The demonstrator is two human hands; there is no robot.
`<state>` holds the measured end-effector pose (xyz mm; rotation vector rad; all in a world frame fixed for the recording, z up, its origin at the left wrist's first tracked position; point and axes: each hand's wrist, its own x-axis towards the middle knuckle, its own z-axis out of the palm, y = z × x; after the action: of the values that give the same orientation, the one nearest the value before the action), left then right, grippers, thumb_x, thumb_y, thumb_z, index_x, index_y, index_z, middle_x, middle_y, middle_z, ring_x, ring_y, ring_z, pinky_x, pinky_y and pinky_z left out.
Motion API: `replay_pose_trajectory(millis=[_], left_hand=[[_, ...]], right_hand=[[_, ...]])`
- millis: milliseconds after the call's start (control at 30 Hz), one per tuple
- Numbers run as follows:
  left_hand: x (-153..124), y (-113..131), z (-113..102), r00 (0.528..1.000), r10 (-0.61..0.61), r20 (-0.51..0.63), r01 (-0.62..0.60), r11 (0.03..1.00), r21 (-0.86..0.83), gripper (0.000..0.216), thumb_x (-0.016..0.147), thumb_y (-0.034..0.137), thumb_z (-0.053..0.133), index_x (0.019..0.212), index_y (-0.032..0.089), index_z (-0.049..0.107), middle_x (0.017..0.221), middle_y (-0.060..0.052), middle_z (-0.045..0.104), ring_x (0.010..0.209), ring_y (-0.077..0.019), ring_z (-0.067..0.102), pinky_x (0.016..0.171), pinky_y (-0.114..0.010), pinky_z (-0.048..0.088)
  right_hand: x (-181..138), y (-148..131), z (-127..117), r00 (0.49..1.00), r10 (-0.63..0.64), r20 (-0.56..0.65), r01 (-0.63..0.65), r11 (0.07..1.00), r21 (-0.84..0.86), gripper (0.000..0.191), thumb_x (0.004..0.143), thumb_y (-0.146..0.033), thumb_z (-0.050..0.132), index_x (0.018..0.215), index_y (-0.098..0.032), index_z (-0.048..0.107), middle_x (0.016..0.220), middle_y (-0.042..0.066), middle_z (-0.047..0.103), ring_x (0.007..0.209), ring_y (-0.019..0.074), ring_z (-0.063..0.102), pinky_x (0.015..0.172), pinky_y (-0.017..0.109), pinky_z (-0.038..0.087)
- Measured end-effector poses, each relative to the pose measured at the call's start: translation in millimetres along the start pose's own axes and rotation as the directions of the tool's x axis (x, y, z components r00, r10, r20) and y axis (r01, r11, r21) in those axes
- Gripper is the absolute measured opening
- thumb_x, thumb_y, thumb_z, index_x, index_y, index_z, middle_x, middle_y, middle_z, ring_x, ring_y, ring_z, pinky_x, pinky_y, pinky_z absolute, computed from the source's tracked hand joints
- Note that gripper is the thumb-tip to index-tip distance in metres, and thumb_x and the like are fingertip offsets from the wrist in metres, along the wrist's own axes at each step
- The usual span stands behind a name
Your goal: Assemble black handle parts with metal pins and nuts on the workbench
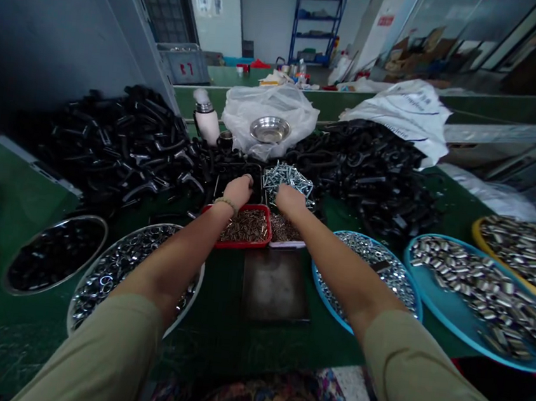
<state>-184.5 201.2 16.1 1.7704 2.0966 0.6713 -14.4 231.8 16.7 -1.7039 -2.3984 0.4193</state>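
Head view. Your left hand (237, 191) is reached forward over the middle of the green worktop (215, 335), fingers bent down at the black tray (216, 185). Fingertips are hidden; cannot tell if this grip is wide, narrow or holding a part. Your right hand (291, 200) is at the pile of silver screws (288, 174), just right of that tray. Its fingers curl out of sight behind the hand; grip contents cannot be told.

Nearer the worktop's front edge than the black tray sits the red tray (244, 244), holding small brownish screws (246, 225). Just beside it, to the right, is a pale tray (287, 244) of small brownish parts. Between these and the front edge lies a dark square plate (277, 284).

Toward the left edge: a basin of metal rings (148, 245), partly behind your forearm. Toward the right edge: a blue-rimmed basin (319, 289) of shiny parts. Heaps of black parts lie toward the far edge, left (130, 141) and right (372, 167).
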Motion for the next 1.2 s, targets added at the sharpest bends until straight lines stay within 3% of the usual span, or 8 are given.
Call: replay_pose_trajectory(millis=[167, 333, 500, 700, 833, 967, 1067, 1200], left_hand=[[-53.0, 6.4, -13.1, 0.997, 0.024, -0.067, -0.048, 0.917, -0.397, 0.037, 0.079, 0.019, 0.065, 0.116, 0.013, 0.064, 0.118, -0.01, 0.066, 0.11, -0.0188, 0.06, 0.103, -0.033, 0.043], [-138.4, 22.6, -7.3, 0.978, -0.057, 0.202, 0.206, 0.072, -0.976, 0.022, 0.08, 0.016, 0.064, 0.102, 0.014, 0.069, 0.101, -0.007, 0.071, 0.09, -0.0132, 0.066, 0.093, -0.031, 0.051], [-197.9, 33.6, 4.8, 0.963, -0.077, 0.258, 0.241, -0.175, -0.955, 0.02, 0.077, 0.013, 0.069, 0.097, 0.016, 0.07, 0.092, -0.003, 0.071, 0.08, -0.0094, 0.066, 0.084, -0.023, 0.053], [-237.5, 37.5, 16.1, 0.987, -0.085, 0.139, 0.133, -0.081, -0.988, 0.042, 0.069, 0.016, 0.077, 0.11, 0.02, 0.067, 0.111, -0.003, 0.07, 0.1, -0.0141, 0.065, 0.099, -0.03, 0.047], [-264.0, 30.4, 11.8, 0.997, -0.063, 0.054, 0.06, 0.105, -0.993, 0.039, 0.068, 0.016, 0.077, 0.106, 0.021, 0.069, 0.113, -0.003, 0.069, 0.105, -0.0182, 0.063, 0.104, -0.036, 0.044], [-291.5, 27.1, 8.1, 0.976, -0.047, 0.214, 0.214, 0.0, -0.977, 0.023, 0.074, 0.025, 0.073, 0.095, 0.018, 0.068, 0.097, -0.004, 0.07, 0.084, -0.0162, 0.068, 0.087, -0.036, 0.055], [-300.8, 28.2, 13.4, 0.952, -0.034, 0.303, 0.301, -0.06, -0.952, 0.025, 0.072, 0.025, 0.074, 0.095, 0.017, 0.065, 0.093, -0.004, 0.069, 0.079, -0.0151, 0.067, 0.082, -0.036, 0.056], [-299.8, 21.0, 22.8, 0.98, -0.188, 0.065, 0.121, 0.305, -0.945, 0.023, 0.076, 0.023, 0.068, 0.099, 0.02, 0.065, 0.1, -0.004, 0.068, 0.089, -0.0164, 0.066, 0.091, -0.034, 0.051]], right_hand=[[-54.4, 3.6, -16.6, 0.975, -0.167, -0.147, 0.193, 0.964, 0.183, 0.024, 0.091, -0.02, 0.045, 0.11, -0.014, 0.059, 0.108, 0.011, 0.067, 0.1, 0.0196, 0.062, 0.088, 0.03, 0.044], [-132.3, -11.1, -3.4, 0.888, -0.259, -0.38, 0.443, 0.704, 0.555, 0.016, 0.084, -0.028, 0.058, 0.095, -0.019, 0.065, 0.087, 0.004, 0.067, 0.075, 0.0164, 0.06, 0.072, 0.029, 0.048], [-179.1, -24.2, 13.4, 0.875, -0.285, -0.391, 0.457, 0.753, 0.474, 0.012, 0.085, -0.026, 0.056, 0.091, -0.02, 0.065, 0.082, 0.004, 0.065, 0.072, 0.0171, 0.059, 0.07, 0.031, 0.049], [-214.0, -27.0, 24.2, 0.809, -0.418, -0.413, 0.538, 0.809, 0.235, 0.021, 0.091, -0.023, 0.046, 0.099, -0.02, 0.065, 0.092, 0.012, 0.065, 0.094, 0.0262, 0.059, 0.089, 0.044, 0.048], [-232.2, -20.0, 31.8, 0.849, -0.373, -0.374, 0.526, 0.659, 0.538, 0.043, 0.084, -0.027, 0.059, 0.126, -0.024, 0.052, 0.104, 0.009, 0.06, 0.094, 0.0234, 0.058, 0.087, 0.042, 0.05], [-243.5, -12.4, 45.0, 0.973, -0.214, -0.085, 0.152, 0.321, 0.935, 0.035, 0.082, -0.042, 0.061, 0.113, -0.025, 0.055, 0.09, 0.002, 0.06, 0.073, 0.015, 0.058, 0.068, 0.031, 0.053], [-250.0, -12.2, 53.3, 0.976, -0.171, 0.132, -0.091, 0.23, 0.969, 0.028, 0.084, -0.05, 0.056, 0.082, -0.023, 0.052, 0.066, -0.003, 0.053, 0.054, 0.0113, 0.05, 0.052, 0.024, 0.046], [-261.4, -17.5, 56.7, 1.0, -0.025, -0.002, 0.011, 0.357, 0.934, 0.033, 0.088, -0.056, 0.047, 0.101, -0.026, 0.052, 0.069, -0.002, 0.058, 0.056, 0.0144, 0.055, 0.053, 0.026, 0.048]])
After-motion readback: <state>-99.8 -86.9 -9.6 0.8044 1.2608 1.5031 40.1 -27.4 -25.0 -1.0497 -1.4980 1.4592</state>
